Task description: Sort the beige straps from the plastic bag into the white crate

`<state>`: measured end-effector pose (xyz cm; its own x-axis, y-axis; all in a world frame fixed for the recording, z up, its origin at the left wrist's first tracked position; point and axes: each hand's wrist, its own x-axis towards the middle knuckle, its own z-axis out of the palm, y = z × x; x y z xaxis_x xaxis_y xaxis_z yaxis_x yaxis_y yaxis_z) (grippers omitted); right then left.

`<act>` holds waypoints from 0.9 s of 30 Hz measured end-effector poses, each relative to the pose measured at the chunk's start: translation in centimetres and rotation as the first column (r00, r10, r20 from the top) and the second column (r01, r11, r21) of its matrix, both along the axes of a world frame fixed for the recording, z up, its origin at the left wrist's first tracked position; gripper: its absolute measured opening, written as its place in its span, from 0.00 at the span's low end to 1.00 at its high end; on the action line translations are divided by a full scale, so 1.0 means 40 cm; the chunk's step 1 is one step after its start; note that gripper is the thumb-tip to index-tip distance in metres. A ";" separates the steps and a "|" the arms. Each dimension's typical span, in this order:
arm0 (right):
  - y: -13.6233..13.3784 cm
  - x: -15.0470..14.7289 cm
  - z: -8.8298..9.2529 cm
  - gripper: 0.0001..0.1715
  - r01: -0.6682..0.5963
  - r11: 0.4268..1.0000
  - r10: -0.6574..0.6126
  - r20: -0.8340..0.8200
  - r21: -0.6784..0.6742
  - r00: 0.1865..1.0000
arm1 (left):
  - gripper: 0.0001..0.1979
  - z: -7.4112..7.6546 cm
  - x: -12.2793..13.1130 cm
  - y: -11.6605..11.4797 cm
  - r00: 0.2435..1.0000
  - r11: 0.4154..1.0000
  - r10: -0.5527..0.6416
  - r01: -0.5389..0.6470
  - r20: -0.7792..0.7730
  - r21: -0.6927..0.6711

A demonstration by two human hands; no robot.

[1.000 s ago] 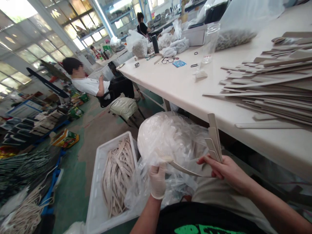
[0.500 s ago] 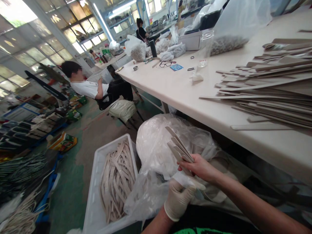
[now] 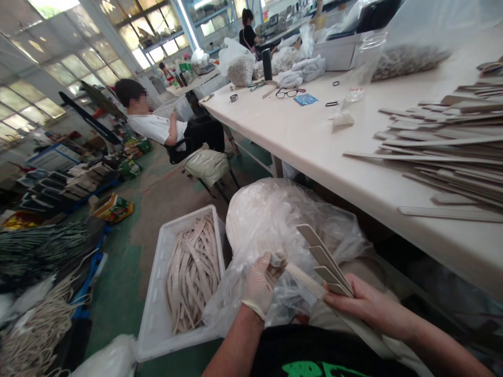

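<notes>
My left hand (image 3: 260,285), in a pale thin glove, is closed around the end of one flat beige strap (image 3: 304,280). A small crumpled whitish piece (image 3: 276,259) shows at its fingertips; whether it is cloth or paper I cannot tell. My bare right hand (image 3: 369,303) grips several beige straps (image 3: 324,256), fanned out with their rounded ends upward. That same single strap runs from the left fingers into the right hand. Under both hands lies a large clear plastic bag (image 3: 267,209).
A white bin (image 3: 151,314) of long beige straps stands on the floor at left. On the table (image 3: 314,146) are a pile of flat straps (image 3: 451,152), glasses (image 3: 286,93), a clear jar (image 3: 367,63) and filled bags. A seated person (image 3: 157,125) is beyond.
My left hand has moved left and away from the right hand, drawing along one strap. My right hand has shifted right and lower with the fanned straps. The view has turned slightly left.
</notes>
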<state>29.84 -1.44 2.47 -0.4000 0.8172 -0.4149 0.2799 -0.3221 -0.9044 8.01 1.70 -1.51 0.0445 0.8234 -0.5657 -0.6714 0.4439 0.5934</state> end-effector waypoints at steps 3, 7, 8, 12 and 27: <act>-0.004 -0.018 0.010 0.29 -0.104 0.993 0.100 -0.079 -0.050 0.992 | 0.19 -0.006 0.002 -0.006 0.999 0.999 -0.047 0.048 -0.025 0.023; 0.001 -0.028 0.010 0.32 -0.147 0.988 0.139 -0.125 -0.054 0.982 | 0.19 -0.009 0.008 -0.014 0.997 0.997 -0.077 0.078 -0.030 0.029; 0.002 -0.028 0.008 0.32 -0.148 0.988 0.140 -0.127 -0.052 0.982 | 0.19 -0.008 0.010 -0.016 0.996 0.996 -0.088 0.088 -0.023 0.022; 0.001 -0.028 -0.004 0.32 -0.147 0.988 0.141 -0.122 -0.043 0.982 | 0.19 -0.002 0.014 -0.024 0.990 0.990 -0.140 0.140 0.025 -0.008; 0.018 -0.044 -0.008 0.20 -0.212 0.976 0.211 0.019 0.040 0.977 | 0.18 0.024 -0.007 -0.033 0.955 0.950 -0.258 0.278 -0.144 0.141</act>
